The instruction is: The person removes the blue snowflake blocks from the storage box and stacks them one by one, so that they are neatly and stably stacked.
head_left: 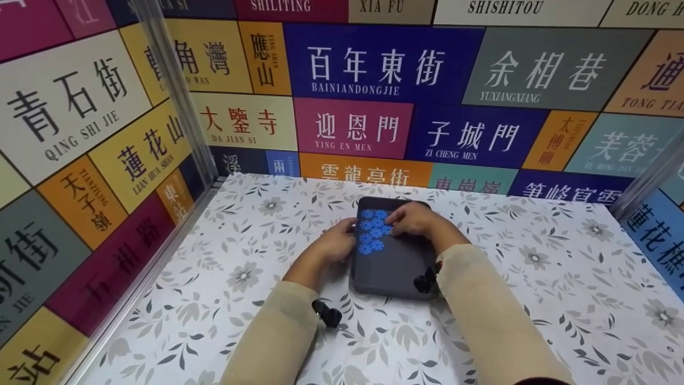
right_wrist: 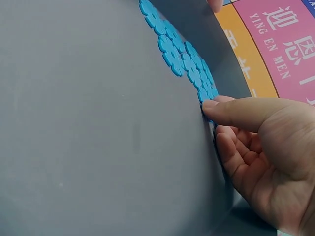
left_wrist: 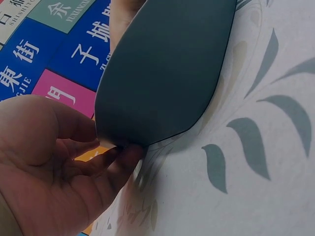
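A dark grey tray (head_left: 393, 272) with rounded corners lies on the patterned tabletop. On its upper left part sits a cluster of several blue flower-shaped plastic discs (head_left: 374, 230), laid flat and side by side. My left hand (head_left: 337, 240) holds the tray's left edge; in the left wrist view its fingers (left_wrist: 130, 160) grip the rim at the corner. My right hand (head_left: 417, 219) reaches over the tray's far right part and pinches a blue disc (right_wrist: 204, 96) at the end of the cluster, mostly covered by the thumb in the right wrist view.
The white tabletop (head_left: 246, 321) carries a grey leaf and flower print. Behind it stands a wall (head_left: 374, 64) of coloured street-name panels, with another panelled wall (head_left: 75, 160) on the left. A black device (head_left: 327, 314) is strapped to the left sleeve.
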### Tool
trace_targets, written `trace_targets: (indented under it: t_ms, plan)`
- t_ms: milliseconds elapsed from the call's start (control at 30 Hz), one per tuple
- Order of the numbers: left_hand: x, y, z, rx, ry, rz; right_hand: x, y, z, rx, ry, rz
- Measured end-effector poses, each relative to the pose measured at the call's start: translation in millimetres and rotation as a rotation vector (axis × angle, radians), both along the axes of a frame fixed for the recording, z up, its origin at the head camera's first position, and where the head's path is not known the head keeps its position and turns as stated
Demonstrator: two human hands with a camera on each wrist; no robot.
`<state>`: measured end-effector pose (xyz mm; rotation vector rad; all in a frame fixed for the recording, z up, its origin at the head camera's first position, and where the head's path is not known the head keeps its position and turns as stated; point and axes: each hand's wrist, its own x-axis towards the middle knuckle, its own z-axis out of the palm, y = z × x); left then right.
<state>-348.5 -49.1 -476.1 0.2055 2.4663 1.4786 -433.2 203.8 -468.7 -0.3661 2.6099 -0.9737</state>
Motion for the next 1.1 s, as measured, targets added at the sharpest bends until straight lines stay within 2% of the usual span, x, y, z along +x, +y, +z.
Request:
trace_targets:
  t_ms: [267,400,567,800,967,1100]
  plan:
    - [-0.7,-1.0,0.8,-0.033,0.022,-0.016,-1.9,-0.3,1.1,0.036,0.019,0.012]
    - [-1.2,-1.1,1.1,-0.004,-0.002,-0.005,-2.6,-1.2,1.6,0.044,0.042,0.030]
    - [-0.1,-0.4,1.6,0.028,-0.027,0.012,-2.1,-1.7,0.7,0.017,0.024,0.017]
    - [0.9,-0.8,2.7,0.018,-0.031,0.011,0.7,-2.2,5.3,0.021,0.061,0.036]
    - [0.1,-0.8,1.2,0.037,-0.009,-0.006,9.0,1.2,12.2,-0.072,0.056,0.028]
    - [0.1,-0.8,0.8,0.034,0.007,-0.010,21.8,8.2,16.9,-0.181,0.047,-0.030]
